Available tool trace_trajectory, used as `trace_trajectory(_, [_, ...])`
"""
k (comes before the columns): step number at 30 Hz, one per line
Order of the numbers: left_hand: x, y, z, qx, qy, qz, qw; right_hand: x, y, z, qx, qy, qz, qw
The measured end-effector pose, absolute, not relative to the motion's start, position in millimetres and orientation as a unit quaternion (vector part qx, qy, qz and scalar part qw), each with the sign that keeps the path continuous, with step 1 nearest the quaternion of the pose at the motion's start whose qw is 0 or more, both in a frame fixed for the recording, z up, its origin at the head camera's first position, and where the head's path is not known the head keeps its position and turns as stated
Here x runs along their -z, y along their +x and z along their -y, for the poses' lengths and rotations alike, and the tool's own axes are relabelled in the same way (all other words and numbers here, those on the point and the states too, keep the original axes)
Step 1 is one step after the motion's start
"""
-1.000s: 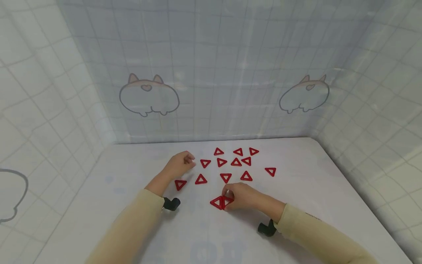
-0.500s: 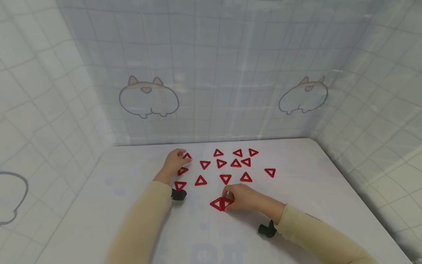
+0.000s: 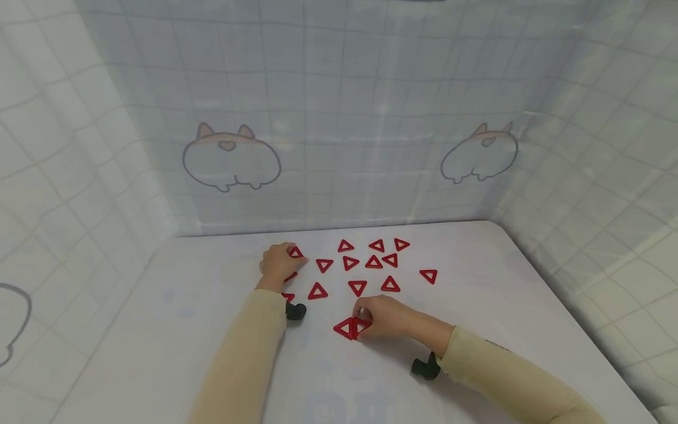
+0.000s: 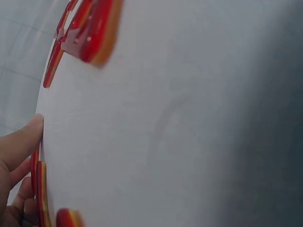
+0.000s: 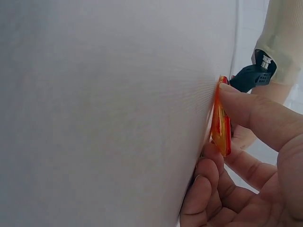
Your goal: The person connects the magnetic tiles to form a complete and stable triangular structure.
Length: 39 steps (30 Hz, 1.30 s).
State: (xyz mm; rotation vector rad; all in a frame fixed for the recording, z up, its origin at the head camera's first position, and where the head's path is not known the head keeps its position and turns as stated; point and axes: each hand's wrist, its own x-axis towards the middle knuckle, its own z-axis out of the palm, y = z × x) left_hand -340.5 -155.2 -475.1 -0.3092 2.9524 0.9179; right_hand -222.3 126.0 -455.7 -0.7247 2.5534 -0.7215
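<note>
At the far left of the scattered pieces, my left hand holds a red hollow triangle tile between thumb and fingers. The left wrist view shows the thumb above and curled fingers beside red-and-orange tile edges. Nearer the front, my right hand pinches another triangle tile, also seen edge-on in the right wrist view as a tile between thumb and fingers. This tile stands side to side with a matching triangle tile on its left, both on the white tabletop.
Several red triangle tiles lie scattered between and beyond the hands, including one tile at mid-left and one tile at far right. Two tiles are partly covered by the left hand and wrist. Grid-patterned walls enclose the white table.
My left hand has shifted left, uncovering tiles there, and its thumb and fingers have closed on the farthest left one. The right hand keeps its pinch on the paired tile.
</note>
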Motion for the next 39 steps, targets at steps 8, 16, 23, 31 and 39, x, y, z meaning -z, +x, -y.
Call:
trace_trajectory(8, [473, -337, 156, -0.29, -0.091, -0.953, 0.014, 459, -222, -128, 0.259, -0.262, -0.908, 0.197])
trace_trajectory(16, [471, -334, 162, -0.351, -0.088, -0.932, 0.029, 461, -223, -128, 0.26, -0.264, -0.909, 0.192])
trace_trajectory(23, [467, -330, 167, -0.419, -0.084, -0.901, 0.071, 459, -222, -128, 0.261, -0.261, -0.909, 0.193])
trace_trajectory(31, [467, -315, 167, -0.36, -0.04, -0.93, 0.059, 457, -222, -128, 0.261, -0.261, -0.909, 0.195])
trace_trajectory(39, [456, -288, 166, -0.347, -0.009, -0.937, 0.049, 459, -223, -127, 0.261, -0.259, -0.909, 0.195])
